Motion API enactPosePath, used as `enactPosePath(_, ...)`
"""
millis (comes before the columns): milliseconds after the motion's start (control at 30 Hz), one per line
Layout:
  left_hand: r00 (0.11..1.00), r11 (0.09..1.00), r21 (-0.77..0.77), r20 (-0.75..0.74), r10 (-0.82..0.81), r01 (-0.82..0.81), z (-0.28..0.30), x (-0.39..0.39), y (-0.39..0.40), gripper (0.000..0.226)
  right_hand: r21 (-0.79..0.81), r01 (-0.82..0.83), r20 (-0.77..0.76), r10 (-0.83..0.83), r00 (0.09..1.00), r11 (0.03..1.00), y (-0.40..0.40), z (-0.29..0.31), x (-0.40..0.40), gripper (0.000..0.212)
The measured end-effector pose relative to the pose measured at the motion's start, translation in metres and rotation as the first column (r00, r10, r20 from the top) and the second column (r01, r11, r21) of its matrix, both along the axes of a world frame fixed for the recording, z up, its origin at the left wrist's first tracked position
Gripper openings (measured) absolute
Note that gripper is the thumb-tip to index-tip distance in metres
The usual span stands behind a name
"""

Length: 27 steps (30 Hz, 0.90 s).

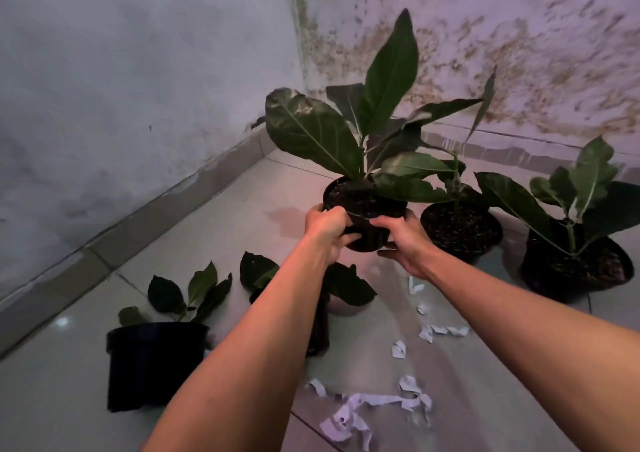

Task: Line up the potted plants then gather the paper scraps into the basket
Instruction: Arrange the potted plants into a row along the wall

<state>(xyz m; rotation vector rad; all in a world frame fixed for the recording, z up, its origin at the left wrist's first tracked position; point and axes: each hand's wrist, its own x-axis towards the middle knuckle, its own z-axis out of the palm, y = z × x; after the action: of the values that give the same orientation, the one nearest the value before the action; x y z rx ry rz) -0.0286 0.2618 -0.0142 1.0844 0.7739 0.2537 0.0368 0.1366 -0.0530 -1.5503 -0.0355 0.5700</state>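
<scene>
While the floor (214, 229) in the wall corner carries four pots, a fifth big-leaved potted plant (363, 205) hangs above it, left hand (327, 229) and right hand (403, 240) each closed around its rim. Best kept level and lowered beside the soil-filled pot (460, 229), I judge. Paper scraps (367, 406) lie loose; no basket shows.
</scene>
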Motion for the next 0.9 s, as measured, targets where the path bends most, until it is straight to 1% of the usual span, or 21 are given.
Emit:
enactPosePath(100,1.0,1.0,0.0,-0.017,-0.024,0.024,-0.017,0.011,0.013,0.071,0.051,0.008,-0.026,-0.006,1.0,0.999,0.012,-0.017,0.009,0.061)
enactPosePath(200,0.998,1.0,0.009,-0.061,-0.009,0.01,-0.039,0.022,0.024,0.074,0.079,0.013,-0.051,-0.009,0.999,0.997,0.021,-0.038,0.016,0.056)
enactPosePath(267,0.996,1.0,0.02,-0.085,-0.02,0.021,-0.054,0.027,0.031,0.074,0.063,0.018,-0.044,-0.015,0.999,0.998,0.025,-0.052,0.018,0.058)
enactPosePath(400,0.984,0.996,0.051,-0.167,-0.069,0.079,-0.076,0.029,0.04,0.069,0.004,0.027,0.017,-0.027,1.0,1.0,0.028,-0.078,0.015,0.07)
enactPosePath(467,0.978,0.993,0.055,-0.189,-0.094,0.106,-0.083,0.025,0.042,0.067,-0.032,0.0,0.028,0.001,1.0,0.999,0.027,-0.087,0.012,0.069)
enactPosePath(533,0.975,0.989,0.052,-0.184,-0.126,0.138,-0.088,0.024,0.043,0.066,-0.052,-0.009,0.031,0.011,0.999,0.999,0.024,-0.091,0.01,0.063)
enactPosePath(667,0.969,0.981,0.074,-0.186,-0.163,0.179,-0.085,0.025,0.043,0.059,-0.12,-0.015,0.026,0.018,0.999,0.993,0.02,-0.089,0.009,0.063)
enactPosePath(700,0.968,0.981,0.082,-0.192,-0.16,0.179,-0.084,0.026,0.044,0.06,-0.114,-0.016,0.011,0.017,1.0,0.993,0.018,-0.088,0.009,0.064)
enactPosePath(800,0.966,0.982,0.073,-0.205,-0.155,0.173,-0.084,0.027,0.047,0.076,-0.087,-0.021,-0.024,0.019,1.0,0.996,0.011,-0.084,0.007,0.077)
enactPosePath(833,0.966,0.981,0.072,-0.203,-0.161,0.179,-0.085,0.027,0.047,0.076,-0.099,-0.025,-0.022,0.023,0.999,0.995,0.009,-0.084,0.008,0.08)
enactPosePath(900,0.963,0.978,0.08,-0.205,-0.174,0.193,-0.086,0.027,0.047,0.065,-0.114,-0.031,-0.02,0.029,0.999,0.993,0.006,-0.084,0.009,0.083)
